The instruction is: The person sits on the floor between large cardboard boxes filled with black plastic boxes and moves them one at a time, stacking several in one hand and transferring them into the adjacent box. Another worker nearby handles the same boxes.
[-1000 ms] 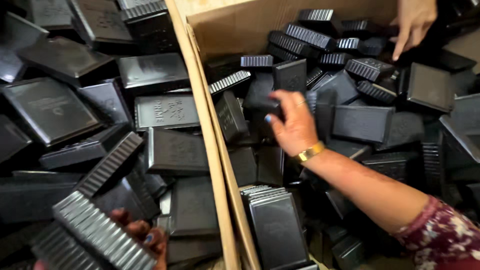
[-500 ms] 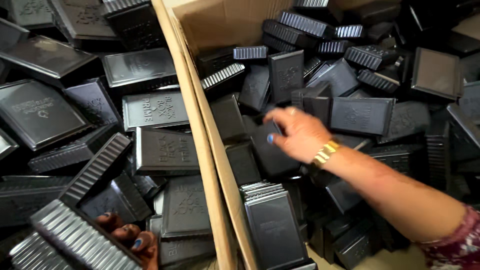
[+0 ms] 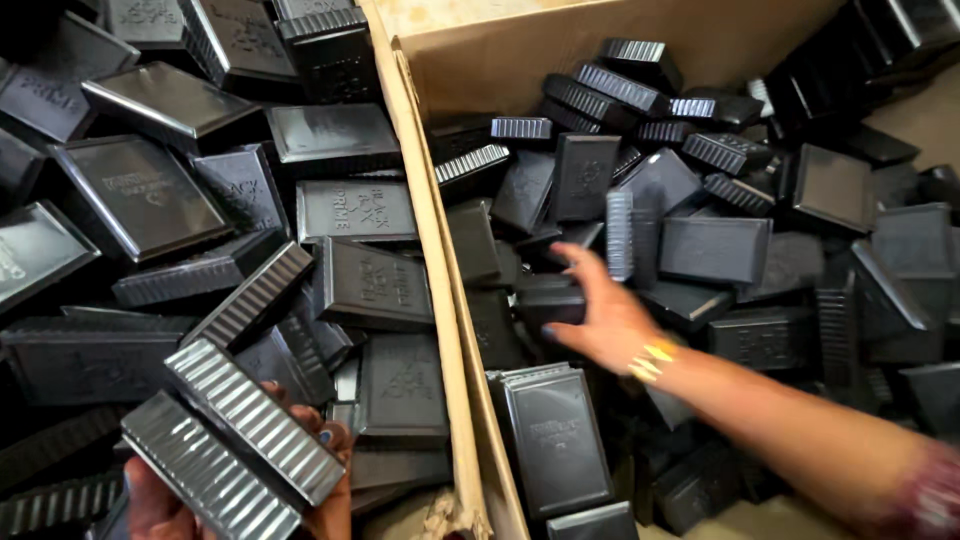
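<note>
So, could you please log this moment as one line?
left hand: holds ribbed black trays | right hand: open, reaching among black trays in cardboard box

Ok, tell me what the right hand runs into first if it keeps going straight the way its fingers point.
The right hand points up and left, low over the box's pile. First in line looks like the black tray at its fingertips, with the cardboard wall beyond; depth is hard to judge.

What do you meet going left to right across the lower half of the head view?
Left hand holding ribbed black lids → cardboard box wall → black tray → right hand → gold bracelet → patterned sleeve.
</note>
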Motion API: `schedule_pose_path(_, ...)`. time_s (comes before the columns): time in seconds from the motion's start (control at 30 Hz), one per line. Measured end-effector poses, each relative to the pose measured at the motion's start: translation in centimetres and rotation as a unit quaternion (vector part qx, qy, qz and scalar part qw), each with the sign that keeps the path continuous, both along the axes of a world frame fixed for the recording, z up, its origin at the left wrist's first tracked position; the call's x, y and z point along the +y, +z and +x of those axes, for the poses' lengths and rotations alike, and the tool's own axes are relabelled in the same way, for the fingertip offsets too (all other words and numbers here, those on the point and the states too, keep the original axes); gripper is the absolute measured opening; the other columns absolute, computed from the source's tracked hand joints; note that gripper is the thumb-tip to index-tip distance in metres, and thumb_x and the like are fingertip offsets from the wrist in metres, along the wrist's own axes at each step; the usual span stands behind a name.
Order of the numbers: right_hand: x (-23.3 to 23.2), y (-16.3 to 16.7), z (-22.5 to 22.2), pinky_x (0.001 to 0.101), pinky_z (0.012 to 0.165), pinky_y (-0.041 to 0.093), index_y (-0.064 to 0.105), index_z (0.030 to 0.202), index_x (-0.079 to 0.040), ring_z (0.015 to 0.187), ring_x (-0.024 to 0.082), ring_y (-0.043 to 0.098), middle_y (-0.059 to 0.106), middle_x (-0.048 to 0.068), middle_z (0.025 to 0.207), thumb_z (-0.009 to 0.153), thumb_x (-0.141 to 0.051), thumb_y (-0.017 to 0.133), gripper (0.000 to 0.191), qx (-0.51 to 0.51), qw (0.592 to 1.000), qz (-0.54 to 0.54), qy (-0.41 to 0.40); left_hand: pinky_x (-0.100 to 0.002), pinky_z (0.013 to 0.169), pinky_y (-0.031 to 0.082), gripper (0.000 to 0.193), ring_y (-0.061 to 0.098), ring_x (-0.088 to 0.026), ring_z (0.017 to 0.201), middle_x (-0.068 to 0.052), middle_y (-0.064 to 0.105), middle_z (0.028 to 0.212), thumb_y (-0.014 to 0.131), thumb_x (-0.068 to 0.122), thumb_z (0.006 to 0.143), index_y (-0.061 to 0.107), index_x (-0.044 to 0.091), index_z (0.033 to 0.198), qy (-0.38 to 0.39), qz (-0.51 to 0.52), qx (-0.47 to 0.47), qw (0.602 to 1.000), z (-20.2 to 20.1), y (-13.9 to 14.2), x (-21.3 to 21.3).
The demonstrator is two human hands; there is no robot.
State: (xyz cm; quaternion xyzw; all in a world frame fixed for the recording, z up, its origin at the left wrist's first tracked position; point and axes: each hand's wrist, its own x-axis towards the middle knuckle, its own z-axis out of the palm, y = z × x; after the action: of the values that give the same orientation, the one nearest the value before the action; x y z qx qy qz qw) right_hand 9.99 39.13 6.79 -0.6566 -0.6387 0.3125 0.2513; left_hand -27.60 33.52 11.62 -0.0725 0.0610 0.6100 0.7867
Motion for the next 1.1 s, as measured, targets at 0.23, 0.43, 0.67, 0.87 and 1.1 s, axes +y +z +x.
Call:
schedule_pose_path(0.23, -5.0, 15.3, 8.8, 0.0384, 0.102, 0.054, 0.052, 0.139, -0.023, 0.123, 0.027, 0.058, 0.062, 0.004, 0.121, 0.076, -0.047, 0.081, 0.073, -0.616, 0.731, -0.278, 0.093, -0.059, 0.126, 0.016, 0.057, 0.044, -0.040, 0.144, -0.019, 0.050, 0.152, 0.051, 0.051, 0.106, 0.051, 0.018, 0.153, -0.038, 0.020, -0.143, 0.989, 0.8, 0.6, -0.3)
schedule_pose_path(0.43, 0.4, 6.2, 7.1, 0.0332, 0.092, 0.059, 0.061, 0.136, -0.014, 0.108, 0.016, 0.075, 0.078, 0.006, 0.119, 0.090, -0.032, 0.065, 0.049, -0.018, 0.974, -0.223, 0.038, -0.060, 0.124, 0.019, 0.056, 0.046, -0.044, 0.140, -0.019, 0.053, 0.150, 0.051, 0.050, 0.112, 0.053, 0.012, 0.153, 0.001, 0.029, -0.138, 0.990, 2.0, 1.2, -0.7)
schedule_pose_path(0.67, 6.7, -17.3, -1.0, 0.0440, 0.098, 0.052, 0.070, 0.122, -0.002, 0.113, 0.038, 0.067, 0.071, 0.024, 0.119, 0.084, -0.042, 0.073, 0.056, -0.149, 0.968, -0.184, 0.086, -0.059, 0.116, 0.033, 0.065, 0.054, -0.039, 0.131, -0.019, 0.061, 0.140, 0.054, 0.060, 0.101, 0.057, 0.017, 0.150, 0.003, -0.041, 0.096, 0.995, 0.6, 0.7, 0.0)
schedule_pose_path(0.87, 6.3, -21.8, -1.3, 0.0404, 0.097, 0.053, 0.069, 0.121, 0.001, 0.113, 0.036, 0.068, 0.070, 0.024, 0.120, 0.071, -0.049, 0.084, 0.072, -0.059, 0.976, -0.208, -0.008, -0.047, 0.102, 0.043, 0.096, 0.058, -0.029, 0.115, -0.015, 0.059, 0.118, 0.058, 0.077, 0.091, 0.042, 0.000, 0.145, 0.038, -0.089, 0.380, 0.920, -0.4, -1.9, 0.4)
schedule_pose_path(1.1, 4.8, -15.5, -1.5, 0.0414, 0.091, 0.056, 0.067, 0.113, 0.000, 0.106, 0.035, 0.070, 0.073, 0.023, 0.112, 0.066, -0.049, 0.084, 0.070, -0.054, 0.982, -0.181, -0.026, -0.058, 0.098, 0.043, 0.088, 0.058, -0.042, 0.118, -0.026, 0.057, 0.129, 0.054, 0.070, 0.096, 0.052, -0.001, 0.148, 0.057, -0.026, 0.112, 0.992, -0.3, -2.7, -0.4)
